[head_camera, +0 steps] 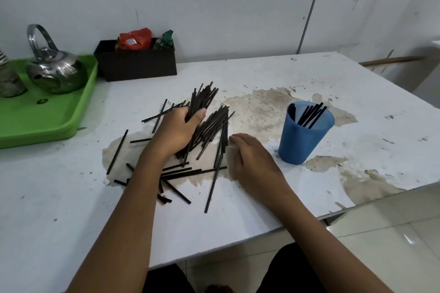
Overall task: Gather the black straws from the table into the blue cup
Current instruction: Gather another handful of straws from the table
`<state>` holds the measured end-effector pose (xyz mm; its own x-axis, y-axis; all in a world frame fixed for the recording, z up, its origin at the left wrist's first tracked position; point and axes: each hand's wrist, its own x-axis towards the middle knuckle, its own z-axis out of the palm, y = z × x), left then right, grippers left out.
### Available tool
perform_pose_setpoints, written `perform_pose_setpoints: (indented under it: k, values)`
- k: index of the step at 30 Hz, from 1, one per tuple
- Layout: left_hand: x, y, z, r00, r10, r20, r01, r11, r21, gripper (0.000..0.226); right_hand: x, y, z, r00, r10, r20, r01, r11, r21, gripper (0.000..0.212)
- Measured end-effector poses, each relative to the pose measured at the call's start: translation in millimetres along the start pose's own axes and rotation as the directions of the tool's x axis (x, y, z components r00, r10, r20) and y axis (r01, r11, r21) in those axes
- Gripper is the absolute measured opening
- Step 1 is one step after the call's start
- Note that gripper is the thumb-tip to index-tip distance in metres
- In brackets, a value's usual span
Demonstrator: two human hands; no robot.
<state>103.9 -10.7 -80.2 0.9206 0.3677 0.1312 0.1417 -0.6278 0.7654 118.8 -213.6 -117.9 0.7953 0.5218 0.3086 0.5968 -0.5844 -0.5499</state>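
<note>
One blue cup (304, 135), upright, holds several black straws (count unclear). Left hand (177, 131) grips a thick bundle (202, 100); right hand (250, 157) rests flat, fingers relaxed, beside the loose pile (214, 131) on the table (238, 216).

1. The straws (209, 123) under my hands are black.
2. The cup (302, 140) is blue.
3. The table (309, 74) is white with brownish worn patches.
4. The tray (59, 121) is bright green.
5. The kettle (56, 71) is shiny silver.
6. The box (135, 64) is dark brown, holding a red packet (134, 39) and a green one (165, 40).
</note>
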Motion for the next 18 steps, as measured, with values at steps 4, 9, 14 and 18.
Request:
perform_pose_setpoints:
  k: [4,9,14,18]
  values:
    - [0,2,-4,0.998,-0.023,-0.059,0.015,0.991,-0.135,0.042,0,1,1,1.000,0.014,0.027,-0.013,0.999,-0.044,0.038]
    - [-1,7,-4,0.996,-0.052,-0.069,0.011,0.867,-0.498,0.032,-2,-2,0,0.999,0.020,0.026,-0.018,0.998,-0.057,0.038]
    - [-2,10,-2,0.984,-0.079,-0.157,-0.044,0.753,-0.656,0.023,-3,-6,-4,0.998,0.029,0.060,-0.024,0.997,-0.075,0.041]
    - [-7,18,-3,0.973,-0.044,-0.226,-0.142,0.660,-0.738,0.022,-6,-12,-7,0.999,0.014,0.037,-0.012,0.998,-0.063,0.038]
